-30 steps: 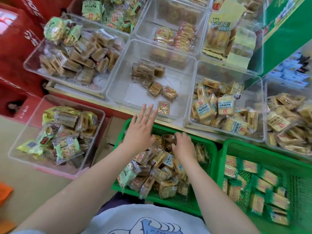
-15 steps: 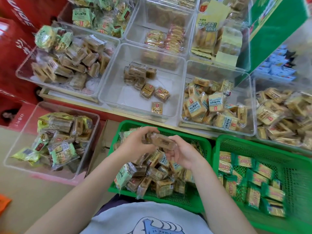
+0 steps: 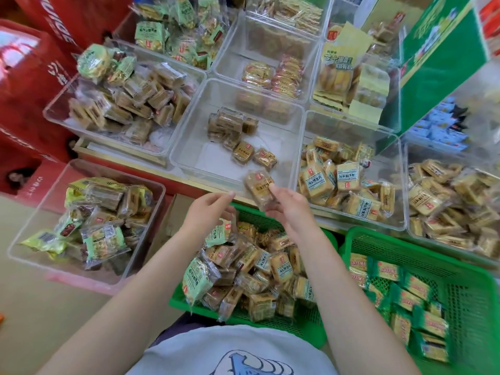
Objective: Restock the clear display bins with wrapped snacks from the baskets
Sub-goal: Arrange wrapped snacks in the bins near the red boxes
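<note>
My right hand (image 3: 289, 208) grips a clear-wrapped brown snack (image 3: 258, 188) and holds it over the near rim of the middle clear bin (image 3: 205, 163), which holds only a few similar snacks (image 3: 238, 133). My left hand (image 3: 209, 209) hovers just left of it, fingers loosely bent, holding nothing. Both hands are above the green basket (image 3: 311, 326) heaped with mixed wrapped snacks (image 3: 251, 269).
A second green basket (image 3: 460, 269) with green-edged packets sits at the right. Fuller clear bins surround the middle one: left (image 3: 62, 117), right (image 3: 389, 223), far right (image 3: 411, 234), and a low one on the floor (image 3: 151, 223). Red cartons (image 3: 29, 77) stand at left.
Both hands reached into the basket, came up together with one wrapped snack, and my right hand has carried it forward to the middle bin's rim. My left hand has let go of it.
</note>
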Tool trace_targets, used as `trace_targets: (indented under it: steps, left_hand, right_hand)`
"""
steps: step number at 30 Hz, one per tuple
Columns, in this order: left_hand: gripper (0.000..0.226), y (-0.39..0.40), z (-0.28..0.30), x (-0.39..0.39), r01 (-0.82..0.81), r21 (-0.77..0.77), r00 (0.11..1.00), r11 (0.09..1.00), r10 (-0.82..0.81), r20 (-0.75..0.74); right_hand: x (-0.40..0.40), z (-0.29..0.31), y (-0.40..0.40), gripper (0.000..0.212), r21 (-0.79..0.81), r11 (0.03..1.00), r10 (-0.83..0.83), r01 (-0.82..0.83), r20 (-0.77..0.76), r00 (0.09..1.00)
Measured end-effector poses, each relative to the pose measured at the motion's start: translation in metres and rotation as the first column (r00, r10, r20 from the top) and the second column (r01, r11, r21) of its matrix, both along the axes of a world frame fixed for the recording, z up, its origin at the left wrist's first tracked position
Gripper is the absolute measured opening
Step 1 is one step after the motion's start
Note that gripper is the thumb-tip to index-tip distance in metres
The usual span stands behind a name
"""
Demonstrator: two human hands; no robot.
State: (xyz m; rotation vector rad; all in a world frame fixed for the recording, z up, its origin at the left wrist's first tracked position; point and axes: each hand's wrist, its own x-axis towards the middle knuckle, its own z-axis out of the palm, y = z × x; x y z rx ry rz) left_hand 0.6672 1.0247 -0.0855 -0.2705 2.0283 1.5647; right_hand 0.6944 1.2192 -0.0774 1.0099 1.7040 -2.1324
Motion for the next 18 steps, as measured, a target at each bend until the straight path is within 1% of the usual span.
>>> trace_targets:
  steps: [2,3,4,5,6,7,9,11,13,15,17,18]
  left_hand:
    - [0.025,-0.011,-0.006,0.002,-0.015,-0.041,1.0,0.999,0.016,0.02]
    - [0.024,-0.015,-0.009,0.005,-0.007,-0.064,1.0,0.998,0.009,0.027]
    - [0.022,-0.019,-0.012,0.008,0.004,-0.087,1.0,0.996,-0.002,0.031]
    - [0.02,-0.022,-0.013,0.012,0.018,-0.114,0.999,0.993,-0.014,0.035]
    - [0.019,-0.025,-0.016,0.017,0.026,-0.14,0.999,0.99,-0.021,0.038]
    - [0.02,-0.028,-0.021,0.021,0.024,-0.159,0.999,0.987,-0.017,0.044]
    - [0.022,-0.035,-0.03,0.028,0.018,-0.19,0.998,0.982,-0.006,0.063]
    - [0.023,-0.04,-0.038,0.036,0.025,-0.22,0.997,0.975,-0.007,0.079]
    - [0.025,-0.043,-0.047,0.042,0.037,-0.258,0.997,0.966,-0.019,0.074]
    - [0.029,-0.043,-0.057,0.048,0.064,-0.309,0.997,0.949,-0.051,0.05]
    - [0.036,-0.041,-0.068,0.053,0.121,-0.388,0.991,0.914,-0.136,-0.011]
    - [0.041,-0.04,-0.075,0.056,0.167,-0.434,0.977,0.885,-0.208,-0.05]
  right_hand:
    - [-0.03,0.002,-0.001,0.027,0.116,0.993,-0.019,0.021,-0.019,1.0]
    - [-0.046,0.001,-0.002,0.029,0.225,0.974,0.01,-0.008,-0.008,1.0]
    - [-0.061,-0.001,-0.004,0.03,0.353,0.934,0.059,-0.063,0.021,0.998]
    - [-0.074,-0.003,-0.006,0.029,0.48,0.867,0.117,-0.134,0.065,0.991]
    - [-0.084,-0.008,-0.007,0.026,0.577,0.791,0.17,-0.204,0.113,0.979]
    - [-0.091,-0.013,-0.008,0.023,0.64,0.722,0.212,-0.264,0.158,0.964]
    - [-0.097,-0.022,-0.01,0.019,0.701,0.619,0.261,-0.353,0.241,0.935]
    - [-0.093,-0.028,-0.009,0.018,0.729,0.575,0.26,-0.371,0.268,0.928]
    - [-0.08,-0.025,-0.009,0.018,0.774,0.553,0.25,-0.31,0.201,0.947]
    - [-0.058,-0.017,-0.013,0.015,0.822,0.53,0.258,-0.208,0.077,0.963]
    - [-0.03,-0.015,-0.02,0.01,0.814,0.564,0.266,-0.135,-0.025,0.964]
    - [-0.014,-0.02,-0.023,0.009,0.794,0.588,0.281,-0.155,-0.02,0.96]
